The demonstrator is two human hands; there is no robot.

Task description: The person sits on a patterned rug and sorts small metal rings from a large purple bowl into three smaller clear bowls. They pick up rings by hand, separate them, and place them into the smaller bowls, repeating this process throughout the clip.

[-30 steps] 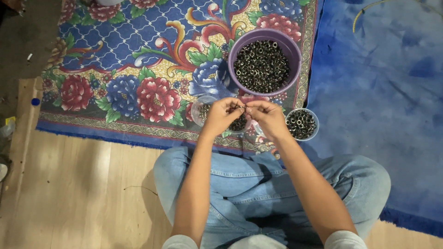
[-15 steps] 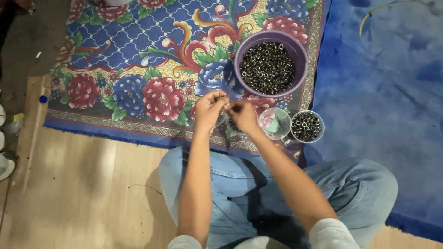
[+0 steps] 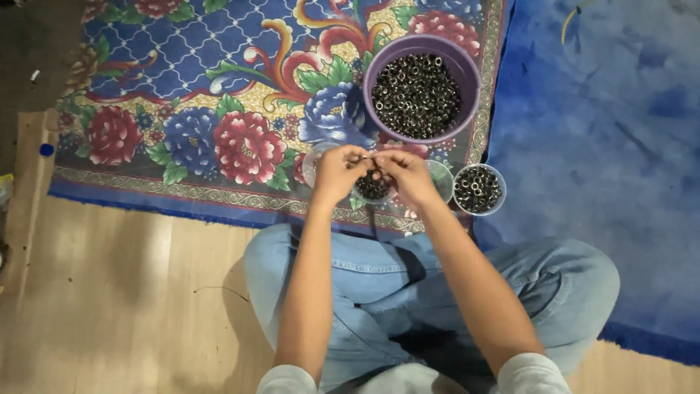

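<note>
Seated cross-legged, I hold both bare forearms out in front of me, angled inward so they meet over my knees. My left hand [image 3: 337,173] and right hand [image 3: 405,175] are raised side by side, knuckles up, fingers curled. The fingertips [image 3: 362,158] of both pinch together where the hands touch; what lies between them is too small to tell.

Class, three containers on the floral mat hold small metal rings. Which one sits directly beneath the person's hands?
The small clear cup under both hands. The large purple bowl sits farther away, and the other clear cup stands off to the right.
</note>
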